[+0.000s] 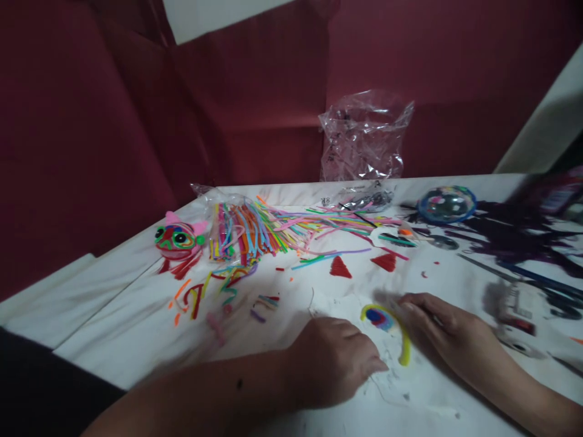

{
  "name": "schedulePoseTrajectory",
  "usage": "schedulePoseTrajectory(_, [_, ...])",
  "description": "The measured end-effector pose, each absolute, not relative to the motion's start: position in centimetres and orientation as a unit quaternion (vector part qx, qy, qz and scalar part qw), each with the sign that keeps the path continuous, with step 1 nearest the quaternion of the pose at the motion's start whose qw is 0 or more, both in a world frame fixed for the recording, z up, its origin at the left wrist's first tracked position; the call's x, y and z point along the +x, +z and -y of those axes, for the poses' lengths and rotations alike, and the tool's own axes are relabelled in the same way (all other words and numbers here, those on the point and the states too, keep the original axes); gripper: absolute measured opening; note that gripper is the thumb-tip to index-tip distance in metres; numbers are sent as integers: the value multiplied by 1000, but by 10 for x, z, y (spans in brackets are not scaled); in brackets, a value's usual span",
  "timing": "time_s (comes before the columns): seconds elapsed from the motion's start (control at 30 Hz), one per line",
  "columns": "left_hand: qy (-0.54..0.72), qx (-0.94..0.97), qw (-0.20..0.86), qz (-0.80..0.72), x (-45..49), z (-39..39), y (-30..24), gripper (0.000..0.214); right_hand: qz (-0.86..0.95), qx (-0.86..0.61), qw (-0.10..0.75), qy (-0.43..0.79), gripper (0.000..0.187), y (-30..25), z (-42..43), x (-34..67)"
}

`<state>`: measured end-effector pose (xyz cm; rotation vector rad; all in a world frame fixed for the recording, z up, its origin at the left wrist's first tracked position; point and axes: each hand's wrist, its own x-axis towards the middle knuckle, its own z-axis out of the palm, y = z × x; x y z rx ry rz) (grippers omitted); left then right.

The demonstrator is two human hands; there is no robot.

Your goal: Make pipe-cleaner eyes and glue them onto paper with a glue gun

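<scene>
A sheet of white paper (346,305) lies on the table with pencil-like marks on it. On it a yellow fuzzy strip (405,353) bends in an arc around an oval (379,318) of blue, red and lighter blue strips. My left hand (339,364) rests over the paper left of the arc, fingers curled downward and their tips mostly hidden. Right of the arc, my right hand (439,325) has thumb and forefinger pinched close to the yellow strip. What lies between those fingertips is blurred. A thin thread-like line (387,397) runs by my left fingers.
Colourful pipe cleaners (250,233) spill from a clear bag. A pink decorated fish-like figure (177,240) stands left. Red triangles (340,267), a round tape-like container (446,204), black scissors (562,303) and a white glue bottle (514,315) lie around. A plastic bag (364,136) leans behind.
</scene>
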<state>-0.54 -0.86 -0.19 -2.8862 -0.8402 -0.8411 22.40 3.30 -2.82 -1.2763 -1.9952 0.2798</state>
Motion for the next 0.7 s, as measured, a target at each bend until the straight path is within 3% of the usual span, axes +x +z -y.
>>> schedulePoseTrajectory(0.3, [-295,-912,32,282,-4,8,-5,26,800,-484,348,71,50,-20,-32,216])
schedulePoseTrajectory(0.7, [-277,-906,18,319,-4,5,-7,29,791,-466,379,117,36,-22,-32,217])
